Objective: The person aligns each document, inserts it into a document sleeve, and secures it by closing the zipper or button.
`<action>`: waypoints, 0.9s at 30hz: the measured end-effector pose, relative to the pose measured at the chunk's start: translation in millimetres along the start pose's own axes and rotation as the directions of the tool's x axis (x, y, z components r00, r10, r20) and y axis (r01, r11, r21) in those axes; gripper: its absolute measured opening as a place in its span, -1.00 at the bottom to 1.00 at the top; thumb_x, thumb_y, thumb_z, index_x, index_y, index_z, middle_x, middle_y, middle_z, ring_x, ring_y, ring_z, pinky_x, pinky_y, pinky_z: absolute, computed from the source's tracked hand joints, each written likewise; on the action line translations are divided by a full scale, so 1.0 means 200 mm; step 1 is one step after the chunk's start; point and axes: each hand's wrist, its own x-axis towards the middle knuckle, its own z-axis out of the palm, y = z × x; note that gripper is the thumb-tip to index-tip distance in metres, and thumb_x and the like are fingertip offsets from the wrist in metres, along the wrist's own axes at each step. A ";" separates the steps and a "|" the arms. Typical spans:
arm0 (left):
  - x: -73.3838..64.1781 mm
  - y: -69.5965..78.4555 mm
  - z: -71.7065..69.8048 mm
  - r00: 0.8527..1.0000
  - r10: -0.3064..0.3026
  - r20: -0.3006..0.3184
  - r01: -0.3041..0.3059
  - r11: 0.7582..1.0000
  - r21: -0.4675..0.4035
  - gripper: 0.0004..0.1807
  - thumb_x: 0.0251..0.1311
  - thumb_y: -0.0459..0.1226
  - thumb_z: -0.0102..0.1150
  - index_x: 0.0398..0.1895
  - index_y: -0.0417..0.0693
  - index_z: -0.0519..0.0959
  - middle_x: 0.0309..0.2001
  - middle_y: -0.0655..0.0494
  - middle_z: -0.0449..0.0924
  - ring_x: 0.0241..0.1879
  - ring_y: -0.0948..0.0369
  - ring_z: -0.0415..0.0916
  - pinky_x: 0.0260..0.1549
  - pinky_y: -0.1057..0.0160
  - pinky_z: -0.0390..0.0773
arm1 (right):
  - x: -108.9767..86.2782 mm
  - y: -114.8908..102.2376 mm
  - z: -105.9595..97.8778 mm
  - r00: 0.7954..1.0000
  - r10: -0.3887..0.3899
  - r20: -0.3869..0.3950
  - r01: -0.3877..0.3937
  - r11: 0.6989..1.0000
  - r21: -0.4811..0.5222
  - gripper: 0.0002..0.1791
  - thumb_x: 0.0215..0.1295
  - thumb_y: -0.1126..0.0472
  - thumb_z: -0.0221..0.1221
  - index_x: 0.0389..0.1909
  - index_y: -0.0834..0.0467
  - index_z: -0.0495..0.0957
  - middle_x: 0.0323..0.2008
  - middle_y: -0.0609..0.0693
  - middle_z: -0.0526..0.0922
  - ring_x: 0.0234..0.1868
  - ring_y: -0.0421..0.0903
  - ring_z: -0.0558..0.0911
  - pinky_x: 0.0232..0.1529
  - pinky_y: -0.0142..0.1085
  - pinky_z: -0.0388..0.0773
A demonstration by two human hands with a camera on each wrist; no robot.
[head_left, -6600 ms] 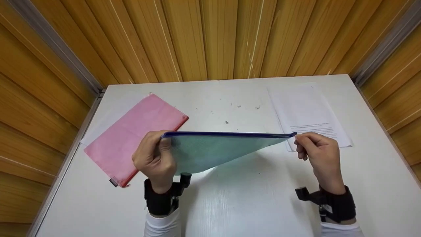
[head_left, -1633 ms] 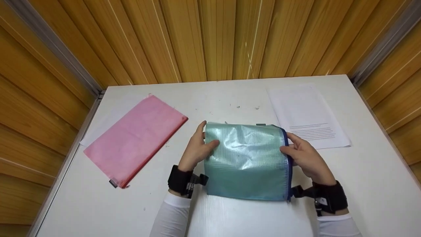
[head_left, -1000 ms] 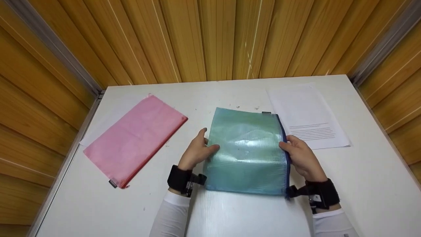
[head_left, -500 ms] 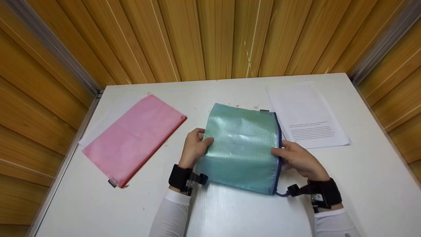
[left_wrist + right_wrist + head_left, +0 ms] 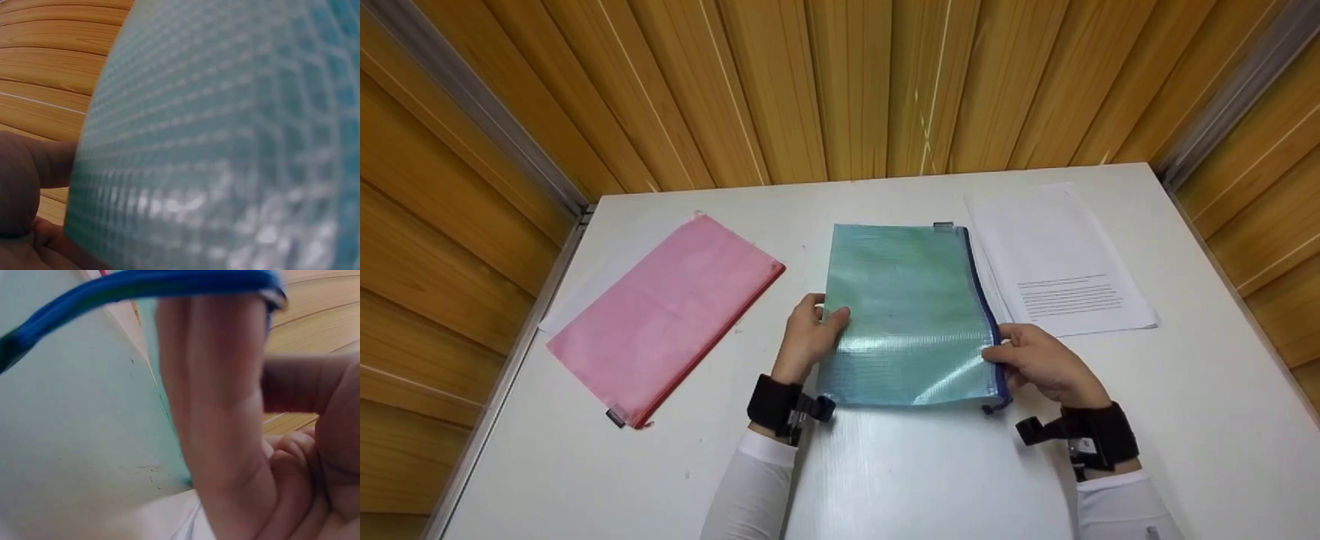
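A translucent green mesh zipper pouch is held over the middle of the table, its dark blue zipper edge on the right. My left hand pinches its left edge, thumb on top and fingers behind. At the zipper side my right hand grips the edge between thumb and fingers. The grid weave of the pouch fills much of the left wrist view. A blue zipper-pull cord crosses the top of the right wrist view, in front of the fingers.
On the white table, a pink zipper pouch with a red zipper lies at the left, over white paper. Several printed sheets lie at the right. A wooden-slat wall stands behind the table.
Earlier the green pouch was stretched with its zipper toward the far side. Now its zipper faces right, and in the last second it has shifted slightly left and away, lying flatter.
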 end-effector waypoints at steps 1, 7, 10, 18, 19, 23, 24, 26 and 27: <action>0.00 0.00 -0.01 1.000 -0.011 0.023 0.011 1.000 0.007 -0.42 0.54 -0.21 0.27 0.44 -0.42 0.46 -0.16 -0.17 0.69 -0.25 0.17 0.52 -0.27 0.29 0.48 | 0.01 0.00 0.00 1.000 0.000 -0.027 0.000 1.000 0.005 -0.56 0.62 0.34 0.12 0.29 0.61 0.42 -0.41 -0.17 0.79 -0.49 -0.30 0.73 -0.41 -0.39 0.73; -0.02 0.00 -0.06 0.986 -0.092 0.142 0.083 0.994 0.068 -0.25 0.51 -0.15 0.29 0.61 -0.36 0.33 0.11 -0.28 0.65 -0.09 0.10 0.57 -0.09 0.19 0.58 | 0.04 0.00 0.03 0.986 0.019 -0.165 -0.003 0.995 0.099 -0.74 0.64 0.36 0.09 0.16 0.47 0.42 -0.44 -0.17 0.76 -0.50 -0.31 0.70 -0.41 -0.38 0.71; -0.03 0.01 -0.09 0.973 -0.129 0.192 0.114 0.989 0.089 -0.18 0.47 -0.15 0.32 0.66 -0.34 0.27 0.14 -0.25 0.66 -0.08 0.12 0.59 -0.06 0.17 0.63 | 0.06 0.01 0.04 0.977 0.035 -0.209 -0.004 0.989 0.146 -0.80 0.66 0.36 0.07 0.11 0.43 0.40 -0.41 -0.13 0.76 -0.47 -0.26 0.73 -0.42 -0.34 0.74; -0.02 0.01 -0.10 0.964 -0.112 0.243 0.104 0.993 0.048 -0.08 0.26 -0.43 0.34 0.70 -0.29 0.22 -0.37 0.12 0.47 -0.48 0.25 0.43 -0.43 0.33 0.52 | 0.09 0.01 0.05 0.939 0.085 -0.333 -0.016 0.979 0.205 -0.74 0.74 0.24 0.05 0.18 0.37 0.37 -0.25 -0.10 0.66 -0.38 -0.25 0.69 -0.41 -0.34 0.73; -0.02 0.01 -0.09 0.968 -0.107 0.229 0.098 0.994 0.048 -0.09 0.25 -0.45 0.33 0.69 -0.30 0.23 -0.40 0.14 0.45 -0.50 0.26 0.42 -0.45 0.33 0.50 | 0.09 0.01 0.05 0.936 0.090 -0.340 -0.020 0.979 0.204 -0.69 0.75 0.22 0.06 0.23 0.38 0.35 -0.21 -0.08 0.64 -0.36 -0.24 0.69 -0.41 -0.34 0.73; -0.02 0.00 -0.06 0.987 -0.082 0.137 0.072 0.994 0.078 -0.13 0.25 -0.46 0.34 0.65 -0.34 0.27 -0.43 0.12 0.48 -0.56 0.24 0.46 -0.46 0.31 0.54 | 0.09 0.02 0.04 0.936 0.114 -0.334 -0.053 0.981 0.184 -0.48 0.72 0.17 0.10 0.43 0.44 0.27 -0.08 0.00 0.54 -0.31 -0.22 0.63 -0.38 -0.34 0.72; 0.00 -0.03 -0.05 0.993 -0.056 0.103 0.046 0.994 0.094 -0.15 0.24 -0.46 0.35 0.62 -0.36 0.29 -0.43 0.12 0.49 -0.56 0.24 0.47 -0.46 0.30 0.55 | 0.08 0.02 0.04 0.938 0.118 -0.325 -0.062 0.982 0.177 -0.44 0.71 0.18 0.11 0.46 0.46 0.25 -0.07 0.01 0.53 -0.32 -0.21 0.63 -0.37 -0.34 0.72; 0.05 -0.09 -0.02 0.999 -0.022 0.042 0.016 0.989 0.145 -0.17 0.25 -0.43 0.38 0.60 -0.37 0.31 -0.40 0.08 0.56 -0.51 0.20 0.53 -0.40 0.22 0.61 | 0.08 0.02 0.03 0.946 0.123 -0.300 -0.079 0.985 0.153 -0.39 0.69 0.20 0.11 0.52 0.47 0.21 -0.02 0.06 0.54 -0.33 -0.21 0.66 -0.34 -0.34 0.74; 0.08 -0.14 0.00 1.000 -0.007 0.016 0.004 0.985 0.175 -0.17 0.25 -0.41 0.40 0.60 -0.35 0.33 -0.39 0.08 0.58 -0.49 0.20 0.54 -0.38 0.21 0.61 | 0.07 0.02 0.03 0.951 0.123 -0.285 -0.086 0.987 0.139 -0.38 0.68 0.21 0.10 0.54 0.48 0.20 0.00 0.09 0.56 -0.34 -0.20 0.69 -0.32 -0.34 0.75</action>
